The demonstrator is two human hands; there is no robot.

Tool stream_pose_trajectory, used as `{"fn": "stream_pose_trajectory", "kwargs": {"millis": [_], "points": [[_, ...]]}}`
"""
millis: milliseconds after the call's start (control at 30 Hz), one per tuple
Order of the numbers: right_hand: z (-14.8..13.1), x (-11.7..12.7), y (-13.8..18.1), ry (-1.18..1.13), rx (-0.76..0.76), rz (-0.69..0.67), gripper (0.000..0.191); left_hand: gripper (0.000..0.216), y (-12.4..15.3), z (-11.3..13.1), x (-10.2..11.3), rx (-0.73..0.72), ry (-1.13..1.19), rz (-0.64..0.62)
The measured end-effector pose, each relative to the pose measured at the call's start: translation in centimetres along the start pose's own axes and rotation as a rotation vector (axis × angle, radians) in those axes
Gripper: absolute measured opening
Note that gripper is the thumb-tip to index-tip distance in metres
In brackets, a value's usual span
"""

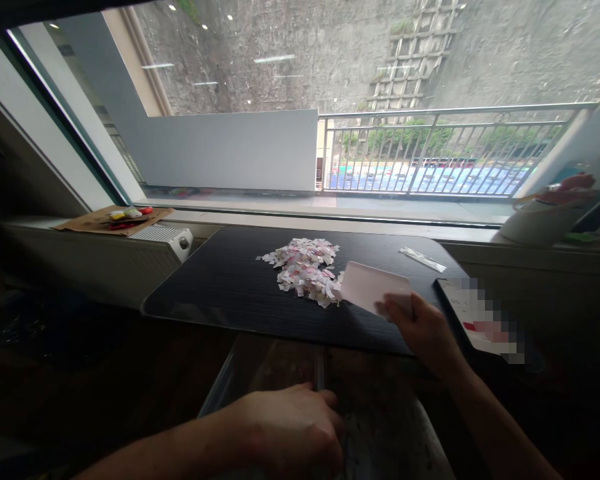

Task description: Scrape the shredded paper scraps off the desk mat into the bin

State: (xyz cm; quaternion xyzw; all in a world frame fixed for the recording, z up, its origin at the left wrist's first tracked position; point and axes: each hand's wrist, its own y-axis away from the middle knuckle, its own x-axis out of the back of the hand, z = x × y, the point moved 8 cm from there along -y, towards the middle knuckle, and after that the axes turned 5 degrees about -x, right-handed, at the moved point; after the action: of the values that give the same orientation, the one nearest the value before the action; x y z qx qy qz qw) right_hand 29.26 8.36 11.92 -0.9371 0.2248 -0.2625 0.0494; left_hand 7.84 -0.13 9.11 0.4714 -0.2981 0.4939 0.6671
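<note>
My right hand (pixel 413 323) grips one end of a flat pale pinkish card (pixel 373 285), fingers and thumb closed around it. The card's far edge meets the right side of a heap of small white and pink paper scraps (pixel 307 277) on the dark table (pixel 210 293). Below the table's near edge, my left hand (pixel 295 427) is closed at the rim of what looks like a clear plastic box (pixel 270 367). That box is dim and partly hidden behind the hand and forearm.
A thin white wrapped strip (pixel 423 259) lies at the table's back right. A phone or tablet (pixel 473 310), partly blurred out, rests at the right edge. Behind are a window sill (pixel 275 219), a radiator (pixel 130 263), cardboard (pixel 90 219) with small items, and a white pot (pixel 537 223).
</note>
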Motion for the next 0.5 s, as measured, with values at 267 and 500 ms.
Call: {"fn": "stream_pose_trajectory", "kwargs": {"millis": [267,500], "points": [[-1.2,2.1,2.8,-0.049,-0.044,0.029,0.022,0.016,0.7,-0.6,-0.7,0.088,0.035,-0.026],[-1.1,3.8,2.7,0.088,-0.044,0.108,0.022,0.013,0.6,-0.7,-0.9,0.091,0.057,-0.006]]}}
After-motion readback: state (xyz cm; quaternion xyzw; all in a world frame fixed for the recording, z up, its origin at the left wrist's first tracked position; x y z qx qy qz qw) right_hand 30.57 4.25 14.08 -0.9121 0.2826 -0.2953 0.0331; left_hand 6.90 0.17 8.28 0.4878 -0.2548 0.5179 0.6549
